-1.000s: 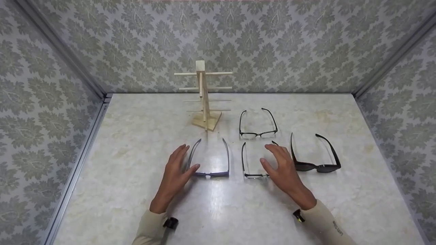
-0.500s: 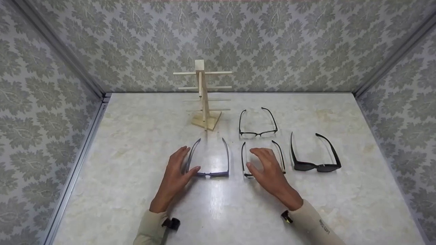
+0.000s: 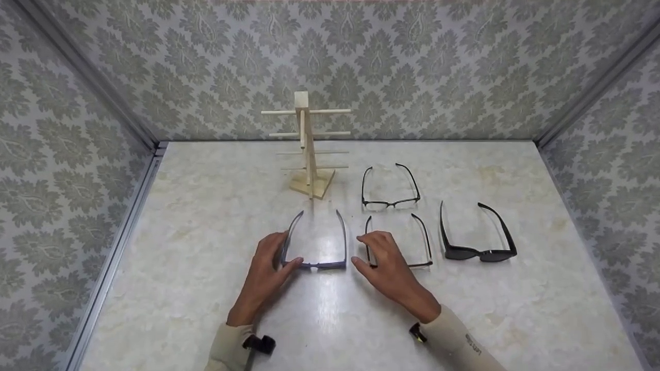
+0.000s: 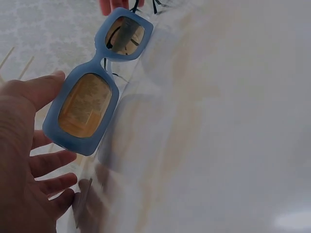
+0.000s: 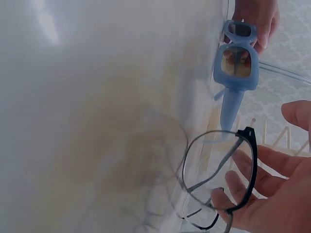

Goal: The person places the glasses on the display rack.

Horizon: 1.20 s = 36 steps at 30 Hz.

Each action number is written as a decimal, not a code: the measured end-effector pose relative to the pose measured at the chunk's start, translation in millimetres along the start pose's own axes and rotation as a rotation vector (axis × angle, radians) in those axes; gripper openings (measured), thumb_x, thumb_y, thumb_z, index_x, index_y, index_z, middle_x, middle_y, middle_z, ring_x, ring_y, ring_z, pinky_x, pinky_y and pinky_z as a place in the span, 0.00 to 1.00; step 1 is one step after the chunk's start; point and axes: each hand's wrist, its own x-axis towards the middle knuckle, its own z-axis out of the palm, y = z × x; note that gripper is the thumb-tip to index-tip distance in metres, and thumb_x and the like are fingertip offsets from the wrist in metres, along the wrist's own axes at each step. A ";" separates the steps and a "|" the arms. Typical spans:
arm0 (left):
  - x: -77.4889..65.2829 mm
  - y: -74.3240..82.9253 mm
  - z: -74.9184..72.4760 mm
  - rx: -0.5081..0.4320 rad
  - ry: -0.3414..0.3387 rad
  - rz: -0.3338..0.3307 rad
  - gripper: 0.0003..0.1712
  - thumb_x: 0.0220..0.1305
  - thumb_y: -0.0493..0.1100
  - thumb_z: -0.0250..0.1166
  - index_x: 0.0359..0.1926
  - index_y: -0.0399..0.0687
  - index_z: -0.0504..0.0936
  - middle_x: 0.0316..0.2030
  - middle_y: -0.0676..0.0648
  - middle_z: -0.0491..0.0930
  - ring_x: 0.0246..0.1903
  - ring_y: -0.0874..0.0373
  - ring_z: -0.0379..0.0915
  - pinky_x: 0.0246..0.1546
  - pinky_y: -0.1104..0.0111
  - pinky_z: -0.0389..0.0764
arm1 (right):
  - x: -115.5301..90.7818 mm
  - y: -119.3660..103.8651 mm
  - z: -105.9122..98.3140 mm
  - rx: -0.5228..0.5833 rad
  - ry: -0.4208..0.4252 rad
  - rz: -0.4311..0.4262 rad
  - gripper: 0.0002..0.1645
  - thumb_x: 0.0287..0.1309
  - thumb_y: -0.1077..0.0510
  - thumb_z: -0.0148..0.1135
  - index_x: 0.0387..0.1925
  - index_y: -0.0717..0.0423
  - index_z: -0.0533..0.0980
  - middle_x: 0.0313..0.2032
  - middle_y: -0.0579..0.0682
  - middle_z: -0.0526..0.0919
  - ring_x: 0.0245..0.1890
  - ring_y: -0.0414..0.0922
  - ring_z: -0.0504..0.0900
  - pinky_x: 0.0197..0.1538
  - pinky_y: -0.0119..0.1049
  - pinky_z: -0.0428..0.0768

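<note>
Blue-framed sunglasses [image 3: 330,265] with brown lenses sit on the table, temples pointing away. My left hand [image 3: 265,268] is at their left end. Its thumb lies at the rim's upper edge in the left wrist view, the other fingers [image 4: 56,162] spread around the outer corner. A firm pinch is not visible. My right hand [image 3: 389,268] hovers with fingers apart over the left side of black-framed clear glasses [image 3: 429,242], partly hiding them. Its thumb and fingertips point toward the blue sunglasses' right end, a small gap away. Nothing is held in it.
A wooden display stand [image 3: 308,149] with several horizontal pegs stands behind the blue sunglasses. Another pair of black-framed clear glasses [image 3: 391,204] lies farther back, and black sunglasses [image 3: 479,254] lie at the right. Patterned walls [image 3: 330,67] enclose the table [image 3: 206,206].
My right hand has moved left, from between the black sunglasses and the front clear glasses toward the blue sunglasses. My left hand's fingers have drawn slightly closer around the blue sunglasses' left corner.
</note>
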 end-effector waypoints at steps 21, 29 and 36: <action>-3.5 2.6 -5.8 0.063 -0.022 -0.048 0.38 0.66 0.44 0.83 0.73 0.38 0.80 0.56 0.40 0.80 0.60 0.46 0.72 0.62 0.46 0.78 | 7.0 -10.9 14.3 -0.030 -0.007 -0.001 0.20 0.69 0.59 0.77 0.58 0.63 0.85 0.47 0.54 0.90 0.57 0.55 0.77 0.60 0.55 0.80; -7.5 2.0 -9.7 0.071 -0.029 0.020 0.31 0.66 0.43 0.82 0.67 0.38 0.86 0.52 0.44 0.85 0.61 0.47 0.72 0.62 0.48 0.78 | 9.3 -14.1 17.9 -0.097 -0.018 -0.016 0.19 0.68 0.58 0.78 0.56 0.62 0.87 0.43 0.51 0.92 0.53 0.54 0.78 0.54 0.57 0.78; -8.9 0.4 -11.7 0.043 -0.031 0.028 0.31 0.66 0.43 0.82 0.66 0.37 0.86 0.52 0.44 0.85 0.62 0.46 0.73 0.64 0.48 0.77 | 9.6 -12.2 20.9 -0.144 -0.031 -0.032 0.14 0.70 0.56 0.77 0.52 0.57 0.91 0.38 0.48 0.93 0.50 0.53 0.79 0.50 0.54 0.75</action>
